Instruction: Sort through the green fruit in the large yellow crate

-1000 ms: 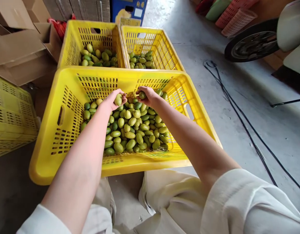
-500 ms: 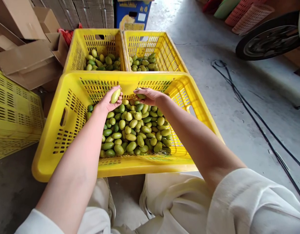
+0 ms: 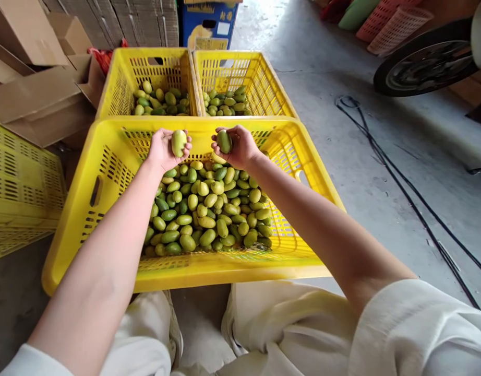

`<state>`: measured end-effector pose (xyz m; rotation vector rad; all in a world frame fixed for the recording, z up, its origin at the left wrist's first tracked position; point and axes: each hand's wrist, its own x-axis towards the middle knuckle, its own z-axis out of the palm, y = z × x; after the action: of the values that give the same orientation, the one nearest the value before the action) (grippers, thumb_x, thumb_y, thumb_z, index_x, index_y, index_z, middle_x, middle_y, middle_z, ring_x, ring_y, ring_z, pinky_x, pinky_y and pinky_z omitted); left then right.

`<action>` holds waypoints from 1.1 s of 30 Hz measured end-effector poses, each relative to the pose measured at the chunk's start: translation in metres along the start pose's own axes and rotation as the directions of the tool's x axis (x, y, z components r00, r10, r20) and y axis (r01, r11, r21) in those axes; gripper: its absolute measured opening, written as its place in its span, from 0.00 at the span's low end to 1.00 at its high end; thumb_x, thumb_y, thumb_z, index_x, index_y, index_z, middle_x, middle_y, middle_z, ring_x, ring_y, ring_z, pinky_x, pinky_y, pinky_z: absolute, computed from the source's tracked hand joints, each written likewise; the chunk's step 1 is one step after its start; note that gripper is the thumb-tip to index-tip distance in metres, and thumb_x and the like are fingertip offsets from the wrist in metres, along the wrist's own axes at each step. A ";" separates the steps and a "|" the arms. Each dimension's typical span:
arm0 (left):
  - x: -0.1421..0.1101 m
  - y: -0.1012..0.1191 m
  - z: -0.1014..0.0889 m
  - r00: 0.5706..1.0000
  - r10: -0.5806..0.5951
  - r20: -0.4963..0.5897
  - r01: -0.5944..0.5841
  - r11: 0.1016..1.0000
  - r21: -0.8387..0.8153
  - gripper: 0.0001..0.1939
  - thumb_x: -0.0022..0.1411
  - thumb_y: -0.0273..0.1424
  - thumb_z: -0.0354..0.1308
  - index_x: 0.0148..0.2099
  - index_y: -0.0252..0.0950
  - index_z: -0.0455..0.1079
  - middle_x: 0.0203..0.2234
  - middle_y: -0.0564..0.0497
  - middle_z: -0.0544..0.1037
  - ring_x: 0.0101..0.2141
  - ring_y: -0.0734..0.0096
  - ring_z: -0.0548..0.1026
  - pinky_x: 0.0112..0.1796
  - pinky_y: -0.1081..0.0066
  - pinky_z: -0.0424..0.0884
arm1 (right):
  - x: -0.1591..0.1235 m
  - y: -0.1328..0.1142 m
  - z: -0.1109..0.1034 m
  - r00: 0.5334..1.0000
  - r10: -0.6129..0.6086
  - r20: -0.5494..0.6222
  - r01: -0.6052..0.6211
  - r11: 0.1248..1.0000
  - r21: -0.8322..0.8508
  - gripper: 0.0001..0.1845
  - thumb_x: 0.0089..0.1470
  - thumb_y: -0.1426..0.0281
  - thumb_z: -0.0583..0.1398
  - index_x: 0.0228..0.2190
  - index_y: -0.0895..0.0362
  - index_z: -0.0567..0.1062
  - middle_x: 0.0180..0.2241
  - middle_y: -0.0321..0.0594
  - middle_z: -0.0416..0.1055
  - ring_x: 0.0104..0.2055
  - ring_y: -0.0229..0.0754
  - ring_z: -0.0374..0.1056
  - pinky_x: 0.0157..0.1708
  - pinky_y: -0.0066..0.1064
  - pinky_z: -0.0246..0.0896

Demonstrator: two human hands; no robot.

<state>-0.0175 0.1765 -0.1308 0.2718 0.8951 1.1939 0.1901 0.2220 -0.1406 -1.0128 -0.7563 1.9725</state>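
Note:
My left hand (image 3: 162, 149) is closed round a pale yellow-green oval fruit (image 3: 179, 143), its fingertips showing at the fruit's right side. A darker green oval fruit (image 3: 224, 141) rests in the curled fingers of my right hand (image 3: 241, 147). Both hands are side by side over the far part of a large yellow crate (image 3: 264, 272), a little above the fruit in it. Inside lies a heap of similar green and yellowish oval fruits (image 3: 211, 222). The kind of fruit is not certain from the picture.
Two smaller yellow crates, left (image 3: 119, 83) and right (image 3: 269, 86), stand behind, each holding some fruit. Cardboard boxes (image 3: 37, 94) pile up at the far left, near another yellow crate (image 3: 25, 177). On the floor to the right lie a black cable (image 3: 405, 180) and a wheel (image 3: 424, 62).
My right hand has turned, so its fruit now shows fully. The left hand has moved slightly left and up, its fruit now more upright. The whole view has shifted a little.

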 end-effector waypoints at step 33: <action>-0.079 -0.028 -0.009 0.964 0.253 -0.084 -0.252 0.967 0.031 0.10 0.71 0.37 0.57 0.38 0.38 0.73 0.29 0.50 0.77 0.19 0.76 0.67 0.17 0.77 0.60 | -0.070 0.044 -0.014 0.973 -0.220 -0.068 0.228 0.960 0.162 0.11 0.60 0.59 0.61 0.43 0.50 0.75 0.37 0.38 0.76 0.34 0.42 0.71 0.25 0.30 0.69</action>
<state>-0.0112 0.0934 -0.1179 0.3608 0.9697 1.4422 0.2127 0.1419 -0.1549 -0.8339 -0.6346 1.7764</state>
